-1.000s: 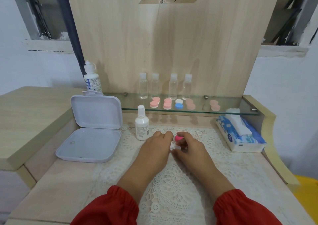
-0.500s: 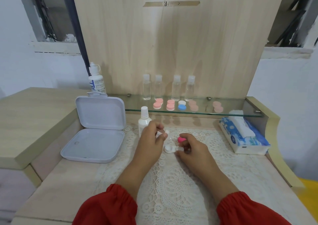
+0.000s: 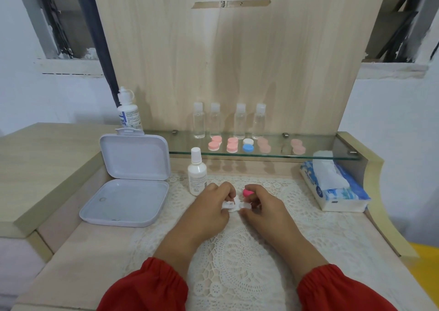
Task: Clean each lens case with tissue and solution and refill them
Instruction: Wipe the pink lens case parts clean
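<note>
The white lens case is sitting low over the lace mat on the tabletop, between both hands. The left hand is pinching crumpled tissue against it; the right hand is gripping it and a pink cap.

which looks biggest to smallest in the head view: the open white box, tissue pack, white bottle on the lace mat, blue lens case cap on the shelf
1. open white box
2. tissue pack
3. white bottle
4. blue lens case cap

The cap sits farther back, but it is plainly smallest.
</note>
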Available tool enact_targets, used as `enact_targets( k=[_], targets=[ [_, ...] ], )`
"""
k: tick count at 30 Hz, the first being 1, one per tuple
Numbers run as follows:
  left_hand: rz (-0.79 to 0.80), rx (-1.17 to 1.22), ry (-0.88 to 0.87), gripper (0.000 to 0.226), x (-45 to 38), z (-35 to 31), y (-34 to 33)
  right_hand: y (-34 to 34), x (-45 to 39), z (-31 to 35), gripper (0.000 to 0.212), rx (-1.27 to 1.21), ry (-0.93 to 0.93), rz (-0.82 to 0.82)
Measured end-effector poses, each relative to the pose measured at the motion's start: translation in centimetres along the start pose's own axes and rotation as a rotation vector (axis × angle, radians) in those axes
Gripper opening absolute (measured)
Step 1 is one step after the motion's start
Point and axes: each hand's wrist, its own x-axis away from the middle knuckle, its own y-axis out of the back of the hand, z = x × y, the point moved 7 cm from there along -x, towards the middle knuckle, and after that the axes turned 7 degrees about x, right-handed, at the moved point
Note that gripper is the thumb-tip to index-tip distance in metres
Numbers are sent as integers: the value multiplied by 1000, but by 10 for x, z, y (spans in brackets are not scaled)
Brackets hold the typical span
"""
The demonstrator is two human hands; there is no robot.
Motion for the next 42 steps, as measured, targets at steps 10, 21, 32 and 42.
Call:
enact_targets(
  k=[10,21,32,42],
  targets=[
    [-91,-385,5,40,-5,-25,-3,0,0,0,42,5,-17,-21],
    [-282,633,277,37,-3,17,9,2,0,1,42,1,-22,-18],
    [-114,-157,48,27,-2,0,-2,1,1,-1,39,-39,-12,-31],
    [-105,92,182,23,-8,11,-6,1,1,1,38,-7,-7,-36]
  ],
)
